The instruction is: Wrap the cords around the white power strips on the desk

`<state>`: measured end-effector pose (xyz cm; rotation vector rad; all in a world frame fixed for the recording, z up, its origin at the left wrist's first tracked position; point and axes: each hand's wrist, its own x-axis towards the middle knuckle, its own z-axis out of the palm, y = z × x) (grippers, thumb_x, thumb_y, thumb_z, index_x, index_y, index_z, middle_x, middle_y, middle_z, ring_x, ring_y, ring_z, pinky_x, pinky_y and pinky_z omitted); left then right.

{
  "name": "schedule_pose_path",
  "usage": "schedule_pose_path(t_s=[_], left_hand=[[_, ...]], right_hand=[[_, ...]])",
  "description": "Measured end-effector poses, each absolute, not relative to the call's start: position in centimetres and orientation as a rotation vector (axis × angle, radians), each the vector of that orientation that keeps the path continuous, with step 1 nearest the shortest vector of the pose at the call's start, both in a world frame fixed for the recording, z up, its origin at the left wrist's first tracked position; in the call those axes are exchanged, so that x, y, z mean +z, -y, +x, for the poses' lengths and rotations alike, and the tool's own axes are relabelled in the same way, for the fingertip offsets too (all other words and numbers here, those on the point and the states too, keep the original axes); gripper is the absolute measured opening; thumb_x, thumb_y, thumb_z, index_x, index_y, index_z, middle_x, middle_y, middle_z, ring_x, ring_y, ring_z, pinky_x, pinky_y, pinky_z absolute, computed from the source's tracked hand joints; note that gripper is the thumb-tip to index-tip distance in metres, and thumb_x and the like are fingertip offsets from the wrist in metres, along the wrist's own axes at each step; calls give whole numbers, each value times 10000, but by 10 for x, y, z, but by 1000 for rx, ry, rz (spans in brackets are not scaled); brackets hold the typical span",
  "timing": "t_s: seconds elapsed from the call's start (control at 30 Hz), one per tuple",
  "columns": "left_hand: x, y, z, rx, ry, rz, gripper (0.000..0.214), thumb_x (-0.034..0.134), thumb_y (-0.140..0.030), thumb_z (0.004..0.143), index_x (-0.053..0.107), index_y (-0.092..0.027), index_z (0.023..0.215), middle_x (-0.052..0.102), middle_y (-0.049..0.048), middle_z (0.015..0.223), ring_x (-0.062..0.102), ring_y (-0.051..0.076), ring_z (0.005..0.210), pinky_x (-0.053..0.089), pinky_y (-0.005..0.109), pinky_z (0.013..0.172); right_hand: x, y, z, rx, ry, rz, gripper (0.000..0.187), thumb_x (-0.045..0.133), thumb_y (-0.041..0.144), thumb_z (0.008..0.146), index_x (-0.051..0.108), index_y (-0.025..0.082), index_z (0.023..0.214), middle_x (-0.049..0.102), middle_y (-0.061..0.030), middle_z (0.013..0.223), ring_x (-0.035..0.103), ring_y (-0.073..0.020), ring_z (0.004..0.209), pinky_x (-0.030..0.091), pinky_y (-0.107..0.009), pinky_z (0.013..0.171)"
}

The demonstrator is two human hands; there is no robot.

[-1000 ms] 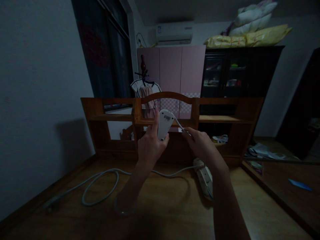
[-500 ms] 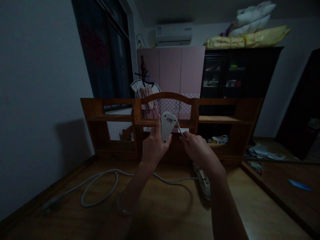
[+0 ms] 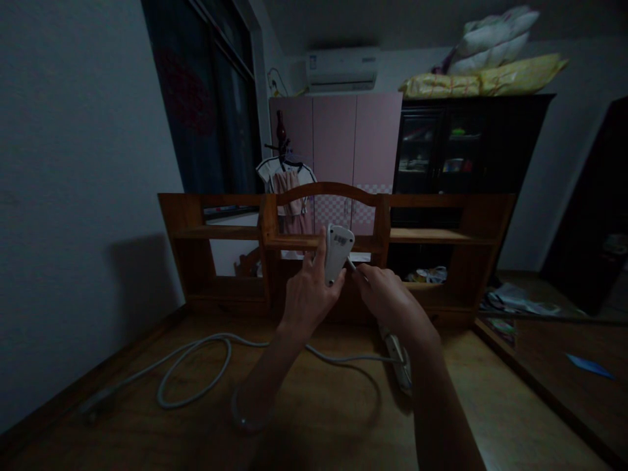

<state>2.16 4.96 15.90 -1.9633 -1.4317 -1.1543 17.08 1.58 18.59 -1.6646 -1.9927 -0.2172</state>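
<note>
My left hand (image 3: 311, 288) is wrapped round a white, wedge-shaped device (image 3: 337, 252), broad and rounded at the top. Its underside faces me, with a printed label and small dark dots near the corners; its exact kind cannot be told. To its right, my right hand (image 3: 383, 288) pinches a light cord (image 3: 350, 263) close beside the device. Below my right forearm, a pale power strip (image 3: 398, 360) lies on the wooden surface, partly hidden by the arm. A grey-white cable (image 3: 338, 358) runs left from it and passes behind my left forearm.
The cable forms a loop (image 3: 164, 392) on the wooden surface (image 3: 333, 418) at left. Ahead stands a wooden shelf headboard (image 3: 324, 188). A white wall (image 3: 88, 196) rises at left. Beyond are a pink wardrobe (image 3: 333, 137) and a dark cabinet (image 3: 471, 150). A raised wooden edge (image 3: 534, 386) runs along the right.
The device and my left hand have shifted slightly right and down, and the device has turned a little. The gap to my right hand is smaller, and less of the pinched cord shows.
</note>
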Motion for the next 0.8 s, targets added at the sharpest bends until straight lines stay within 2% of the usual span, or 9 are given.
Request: schedule_pose_path(t_s=[0.17,0.4,0.67,0.8], left_hand=[[155,-51,25,-1070,1531,-1910,819,493,-488,924,-20,-269,1524,570,128,1204,682,253,824,517,315,652],[154,-54,28,-1141,1500,-1881,762,465,-451,946,7,-255,1523,506,145,1283,648,261,963,517,288,636],[159,-53,23,-1097,1408,-1936,803,563,-444,899,74,-310,1521,560,64,1117,636,222,884,499,272,625],[159,-50,25,-1168,1301,-1990,845,595,-416,883,60,-291,1524,555,49,1140,616,213,958,509,274,686]], right_hand=[[188,-14,170,-302,1929,-1669,241,426,248,983,617,168,860,707,-102,859,669,-211,807,298,-283,622],[192,-15,173,-325,1737,-1767,257,386,258,990,618,172,921,712,-123,882,680,-246,859,305,-298,627],[187,-25,176,-197,1786,-1888,209,396,172,931,600,159,973,697,-149,942,666,-278,915,313,-298,632],[182,-28,173,-95,1825,-1881,219,394,143,897,590,136,995,680,-163,957,666,-272,886,316,-288,611]])
